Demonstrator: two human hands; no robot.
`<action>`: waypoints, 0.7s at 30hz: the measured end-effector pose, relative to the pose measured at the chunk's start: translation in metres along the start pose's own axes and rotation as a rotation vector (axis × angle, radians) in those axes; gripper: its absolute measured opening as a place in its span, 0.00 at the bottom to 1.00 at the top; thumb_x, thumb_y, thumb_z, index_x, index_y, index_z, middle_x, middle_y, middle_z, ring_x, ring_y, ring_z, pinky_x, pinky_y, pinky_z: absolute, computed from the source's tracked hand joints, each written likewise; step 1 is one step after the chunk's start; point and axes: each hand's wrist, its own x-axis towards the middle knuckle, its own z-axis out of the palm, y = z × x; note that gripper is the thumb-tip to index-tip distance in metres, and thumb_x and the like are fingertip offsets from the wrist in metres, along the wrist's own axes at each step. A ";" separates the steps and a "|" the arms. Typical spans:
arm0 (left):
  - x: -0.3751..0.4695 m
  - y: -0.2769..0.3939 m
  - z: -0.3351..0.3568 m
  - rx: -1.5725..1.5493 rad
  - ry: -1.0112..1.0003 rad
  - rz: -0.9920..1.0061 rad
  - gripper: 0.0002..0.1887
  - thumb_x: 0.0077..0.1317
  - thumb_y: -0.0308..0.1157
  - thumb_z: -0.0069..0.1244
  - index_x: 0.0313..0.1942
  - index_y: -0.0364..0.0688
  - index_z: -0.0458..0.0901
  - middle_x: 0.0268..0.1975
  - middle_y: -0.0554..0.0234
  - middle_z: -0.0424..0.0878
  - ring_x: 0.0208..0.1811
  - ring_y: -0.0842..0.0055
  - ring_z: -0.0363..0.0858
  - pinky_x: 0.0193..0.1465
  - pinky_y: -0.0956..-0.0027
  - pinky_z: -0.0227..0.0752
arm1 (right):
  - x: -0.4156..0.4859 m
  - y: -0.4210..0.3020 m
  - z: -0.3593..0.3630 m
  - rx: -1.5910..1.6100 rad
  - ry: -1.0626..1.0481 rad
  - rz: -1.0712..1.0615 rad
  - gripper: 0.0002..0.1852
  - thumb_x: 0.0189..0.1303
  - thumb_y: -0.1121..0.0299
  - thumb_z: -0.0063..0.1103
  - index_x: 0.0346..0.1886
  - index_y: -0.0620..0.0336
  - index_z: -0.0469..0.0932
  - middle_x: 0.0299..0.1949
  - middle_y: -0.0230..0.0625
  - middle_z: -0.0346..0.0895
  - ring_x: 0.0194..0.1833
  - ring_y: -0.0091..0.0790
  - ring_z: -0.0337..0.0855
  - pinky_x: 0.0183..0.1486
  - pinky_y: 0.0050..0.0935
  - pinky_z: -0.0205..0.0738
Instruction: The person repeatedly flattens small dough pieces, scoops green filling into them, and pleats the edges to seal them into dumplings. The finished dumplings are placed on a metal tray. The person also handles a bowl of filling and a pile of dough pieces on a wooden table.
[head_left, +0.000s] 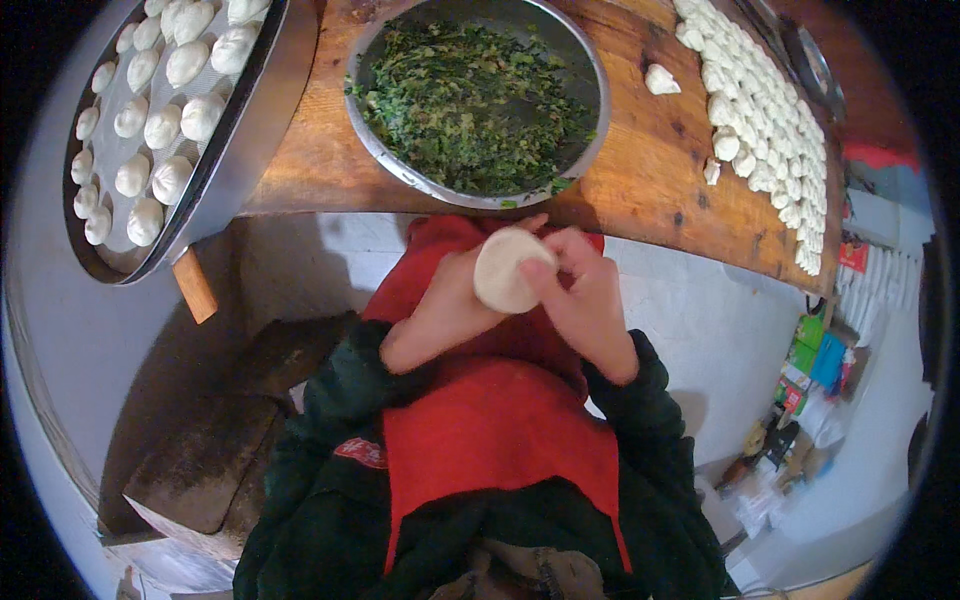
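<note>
A flat round dough wrapper (504, 271) is held up in front of the red apron. My left hand (457, 289) supports it from behind and beneath, its fingers mostly hidden by the dough. At the wrapper's right edge, my right hand (581, 289) pinches it between thumb and fingers. Just beyond both hands stands a wide metal bowl (480, 201) of chopped green filling (472, 105). Neither hand touches the bowl.
A round steamer tray (112, 150) with rows of filled buns stands at left, a wooden handle (195, 286) below it. Many dough pieces (757, 127) lie on the wooden table (637, 191) at right, with a separate piece (662, 79) nearer the bowl. A brown padded seat (210, 457) stands lower left.
</note>
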 end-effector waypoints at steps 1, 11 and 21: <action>-0.001 -0.005 -0.001 -0.001 0.060 0.086 0.34 0.62 0.27 0.69 0.68 0.39 0.77 0.71 0.57 0.80 0.62 0.71 0.84 0.66 0.66 0.76 | 0.003 -0.005 0.001 -0.050 0.068 -0.103 0.07 0.66 0.68 0.70 0.42 0.59 0.83 0.34 0.39 0.87 0.35 0.32 0.89 0.39 0.32 0.83; -0.029 0.011 -0.020 -0.136 0.294 0.050 0.19 0.60 0.22 0.66 0.51 0.36 0.82 0.46 0.58 0.86 0.49 0.69 0.87 0.55 0.68 0.79 | 0.108 -0.075 -0.030 -0.557 0.297 -0.695 0.09 0.63 0.70 0.71 0.45 0.60 0.86 0.34 0.40 0.85 0.38 0.47 0.87 0.42 0.39 0.81; -0.011 0.017 -0.020 -0.344 0.394 0.035 0.19 0.65 0.18 0.63 0.56 0.34 0.80 0.51 0.60 0.88 0.52 0.75 0.87 0.58 0.70 0.79 | 0.114 -0.075 -0.060 -0.693 0.334 -0.689 0.07 0.65 0.68 0.69 0.45 0.52 0.90 0.38 0.39 0.89 0.39 0.48 0.88 0.41 0.41 0.82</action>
